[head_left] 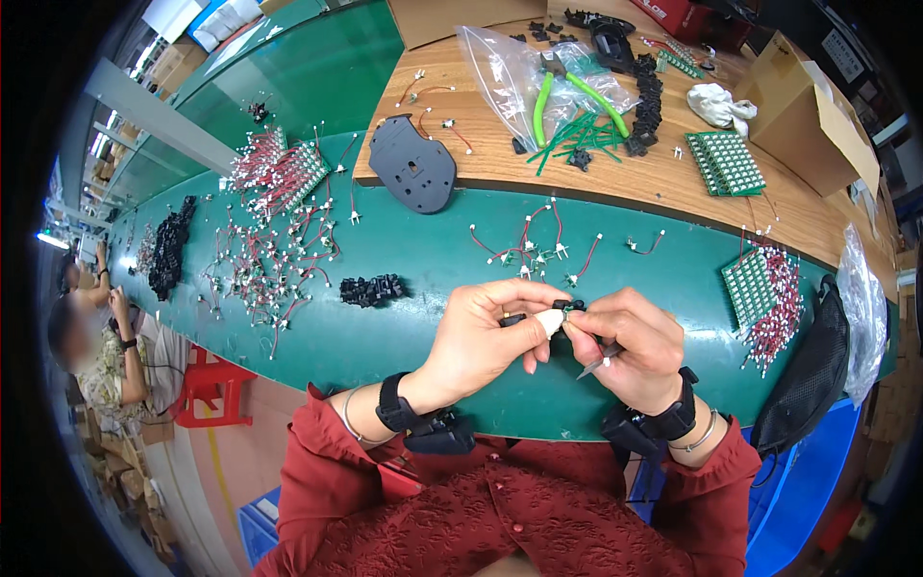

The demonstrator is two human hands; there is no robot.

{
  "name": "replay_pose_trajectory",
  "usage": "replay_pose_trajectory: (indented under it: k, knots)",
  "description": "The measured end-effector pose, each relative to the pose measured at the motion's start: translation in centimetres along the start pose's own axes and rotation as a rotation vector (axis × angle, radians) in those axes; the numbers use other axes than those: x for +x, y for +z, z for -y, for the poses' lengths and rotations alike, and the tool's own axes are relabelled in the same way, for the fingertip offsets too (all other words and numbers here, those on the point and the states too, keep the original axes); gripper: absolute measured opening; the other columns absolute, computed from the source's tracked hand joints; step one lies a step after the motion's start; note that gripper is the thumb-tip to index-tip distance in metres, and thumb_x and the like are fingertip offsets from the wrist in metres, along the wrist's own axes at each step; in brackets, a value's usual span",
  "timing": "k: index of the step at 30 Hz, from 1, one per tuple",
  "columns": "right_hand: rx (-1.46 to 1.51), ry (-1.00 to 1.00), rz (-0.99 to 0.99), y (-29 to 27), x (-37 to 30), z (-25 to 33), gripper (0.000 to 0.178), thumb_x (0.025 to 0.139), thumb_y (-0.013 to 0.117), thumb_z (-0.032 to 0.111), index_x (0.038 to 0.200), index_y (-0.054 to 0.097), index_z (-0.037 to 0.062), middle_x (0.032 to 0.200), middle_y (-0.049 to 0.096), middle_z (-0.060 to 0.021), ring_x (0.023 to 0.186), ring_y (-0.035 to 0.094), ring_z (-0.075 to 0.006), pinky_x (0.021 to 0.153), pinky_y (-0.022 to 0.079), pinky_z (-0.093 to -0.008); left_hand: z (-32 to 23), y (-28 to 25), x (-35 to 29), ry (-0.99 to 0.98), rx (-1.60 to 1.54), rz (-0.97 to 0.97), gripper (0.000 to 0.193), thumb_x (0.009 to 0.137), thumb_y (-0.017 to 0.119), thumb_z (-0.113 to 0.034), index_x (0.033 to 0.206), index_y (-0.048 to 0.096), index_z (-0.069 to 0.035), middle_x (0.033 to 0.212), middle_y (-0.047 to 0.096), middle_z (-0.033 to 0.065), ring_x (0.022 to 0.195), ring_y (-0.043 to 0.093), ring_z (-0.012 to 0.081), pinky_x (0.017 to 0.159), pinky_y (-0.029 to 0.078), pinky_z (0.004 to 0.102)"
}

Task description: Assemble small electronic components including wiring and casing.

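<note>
My left hand [490, 327] is closed on a small black plastic part [569, 305], pinched between thumb and fingers; a white covering [551, 321] wraps the thumb tip. Another dark piece [512, 319] shows against its fingers. My right hand [630, 341] meets it, thumb and forefinger pressed at the black part, where a bit of green shows. A slim pointed metal tool [590, 366] sticks out below the right fingers, beside a small white connector [607, 362]. The fingers hide most of the held part. Ahead lie several small green boards with red wires [527, 248].
A heap of wired boards [274, 240] and black parts [370, 290] lie left. The wooden board [615, 183] bears a dark grey shell [413, 163], green-handled cutters [541, 106] and board panels [726, 163]. A wired panel [745, 293] and black mesh pouch [803, 375] lie right. People sit far left.
</note>
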State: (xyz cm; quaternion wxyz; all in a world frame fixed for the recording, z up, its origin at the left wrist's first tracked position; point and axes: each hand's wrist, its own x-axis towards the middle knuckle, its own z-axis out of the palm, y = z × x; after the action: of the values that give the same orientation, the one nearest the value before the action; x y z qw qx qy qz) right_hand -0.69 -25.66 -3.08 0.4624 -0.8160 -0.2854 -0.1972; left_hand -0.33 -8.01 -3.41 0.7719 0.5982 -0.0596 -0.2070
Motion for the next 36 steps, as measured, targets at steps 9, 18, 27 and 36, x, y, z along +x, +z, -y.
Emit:
replay_pose_trajectory:
  k: [9, 18, 27, 36]
  knots:
    - [0.393, 0.511, 0.035, -3.6, 1.3, 0.8, 0.020, 0.077, 0.057, 0.006, 0.096, 0.061, 0.0029, 0.070, 0.056, -0.0006, 0.050, 0.043, -0.0084, 0.046, 0.034, -0.0228, -0.2, -0.1, 0.4, -0.035, -0.149, -0.011, 0.018, 0.083, 0.053, 0.000, 0.101, 0.055, 0.001, 0.081, 0.059, 0.0067, 0.060, 0.054, 0.0087, 0.048, 0.045, 0.0203]
    - [-0.375, 0.077, 0.153, -2.7, 1.1, 0.5, 0.020, 0.065, 0.069, 0.009, 0.084, 0.063, 0.0086, 0.065, 0.049, -0.0016, 0.054, 0.051, -0.0173, 0.044, 0.039, -0.0295, -0.3, -0.3, 0.0, 0.058, -0.010, -0.018, 0.019, 0.079, 0.053, 0.005, 0.097, 0.058, 0.004, 0.078, 0.059, 0.0061, 0.060, 0.054, 0.0079, 0.049, 0.046, 0.0199]
    - [-0.424, -0.054, 0.129, -2.4, 0.5, 0.6, 0.029, 0.061, 0.071, 0.009, 0.090, 0.065, 0.0105, 0.065, 0.048, 0.0002, 0.049, 0.050, -0.0124, 0.039, 0.038, -0.0257, 0.0, 0.0, -0.1, 0.135, 0.176, -0.037, 0.022, 0.073, 0.052, 0.009, 0.093, 0.060, 0.005, 0.075, 0.057, 0.0061, 0.057, 0.054, 0.0086, 0.049, 0.045, 0.0196]
    - [-0.411, -0.114, 0.140, -2.2, 0.4, 0.4, 0.029, 0.063, 0.069, 0.006, 0.091, 0.064, 0.0069, 0.063, 0.045, 0.0001, 0.048, 0.050, -0.0117, 0.039, 0.039, -0.0255, -0.1, 0.2, -0.3, 0.130, 0.171, -0.023, 0.023, 0.073, 0.054, 0.008, 0.095, 0.060, 0.005, 0.076, 0.057, 0.0062, 0.058, 0.054, 0.0079, 0.049, 0.044, 0.0193]
